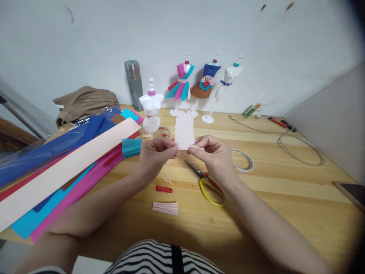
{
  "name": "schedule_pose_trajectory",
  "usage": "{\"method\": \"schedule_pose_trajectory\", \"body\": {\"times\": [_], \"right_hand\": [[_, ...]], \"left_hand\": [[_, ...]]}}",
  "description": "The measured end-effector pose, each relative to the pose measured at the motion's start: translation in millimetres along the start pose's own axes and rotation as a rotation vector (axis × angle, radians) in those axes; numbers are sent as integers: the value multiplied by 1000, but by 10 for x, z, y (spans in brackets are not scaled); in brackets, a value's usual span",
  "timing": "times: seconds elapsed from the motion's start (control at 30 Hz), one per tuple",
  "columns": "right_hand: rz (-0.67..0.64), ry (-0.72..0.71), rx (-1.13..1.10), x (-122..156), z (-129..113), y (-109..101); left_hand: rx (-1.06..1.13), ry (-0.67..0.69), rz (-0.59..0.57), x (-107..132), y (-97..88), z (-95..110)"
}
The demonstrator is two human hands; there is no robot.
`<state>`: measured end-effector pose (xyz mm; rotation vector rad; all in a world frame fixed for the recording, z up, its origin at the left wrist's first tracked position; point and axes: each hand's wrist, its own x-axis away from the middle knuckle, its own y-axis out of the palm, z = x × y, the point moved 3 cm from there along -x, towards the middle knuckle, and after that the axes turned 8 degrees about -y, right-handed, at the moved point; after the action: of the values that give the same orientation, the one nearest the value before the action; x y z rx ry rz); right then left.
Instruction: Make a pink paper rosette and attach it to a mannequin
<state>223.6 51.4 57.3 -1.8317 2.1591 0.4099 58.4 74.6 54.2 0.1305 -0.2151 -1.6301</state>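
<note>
A pale pink paper cutout (184,129), shaped like a small bodice, is held up over the table by its lower edge. My left hand (158,154) pinches the left corner of that edge, where a narrow strip or fold runs along the bottom. The right corner is pinched between thumb and fingers of my right hand (212,152). Below lie scissors (207,180) with yellow and red handles, a red scrap (164,189) and a pleated pale pink paper piece (165,207). A bare white mini mannequin (151,106) with a magenta collar stands behind my left hand.
Mini mannequins, one in a pink and blue dress (182,82), one in blue and brown (209,82), stand along the wall with a third (232,74). A thermos (134,83), coloured paper sheets (71,163), a tape roll (242,160) and a cable (281,142) lie around.
</note>
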Motion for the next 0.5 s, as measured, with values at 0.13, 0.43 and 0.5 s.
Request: {"method": "schedule_pose_trajectory", "body": {"times": [0.13,0.43,0.5], "right_hand": [[11,-5,71,8,34,-6],[-66,-199,157,7,5,-7],[-105,-246,216,8,0,0]], "left_hand": [[-12,23,-19,-8,3,5],[-184,323,-74,-53,-65,-43],[-260,415,-88,-52,-78,-32]]}}
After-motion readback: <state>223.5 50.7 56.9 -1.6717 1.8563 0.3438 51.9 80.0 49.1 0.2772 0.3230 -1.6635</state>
